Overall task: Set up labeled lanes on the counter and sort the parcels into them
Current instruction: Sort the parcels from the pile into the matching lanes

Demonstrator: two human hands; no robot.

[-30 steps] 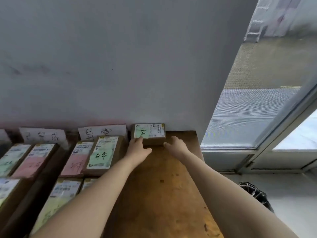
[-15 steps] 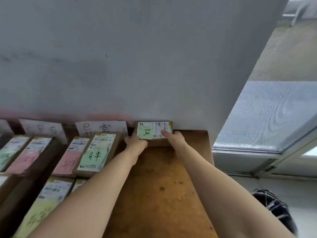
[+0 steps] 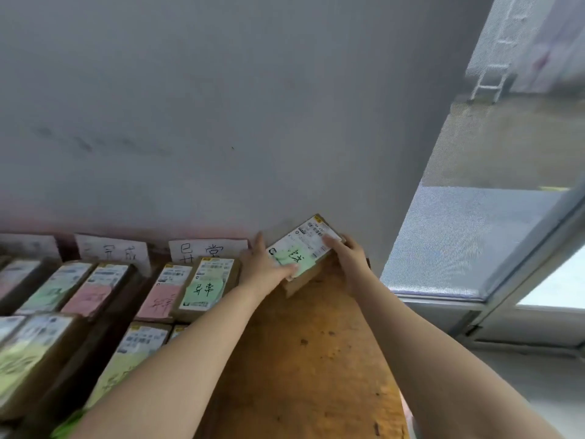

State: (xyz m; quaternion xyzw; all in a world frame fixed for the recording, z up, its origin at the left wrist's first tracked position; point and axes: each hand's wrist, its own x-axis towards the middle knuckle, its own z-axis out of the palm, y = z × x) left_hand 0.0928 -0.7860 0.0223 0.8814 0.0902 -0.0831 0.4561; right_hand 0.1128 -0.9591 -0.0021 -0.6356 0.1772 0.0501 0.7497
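Mid-sorting, the parcel point(image 3: 304, 248) is held tilted by the wall point(image 3: 221, 122) at the table's point(image 3: 300, 359) far right, clamped by left grip point(image 3: 266, 272) and right grip point(image 3: 349, 259), and probably must next be laid flat in its lane.

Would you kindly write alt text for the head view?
The left hand and right hand hold a tilted cardboard parcel with a green note by the wall at the wooden counter's end. Other parcels lie in rows to its left.

Brown parcel point(image 3: 304, 258), green note point(image 3: 292, 263)
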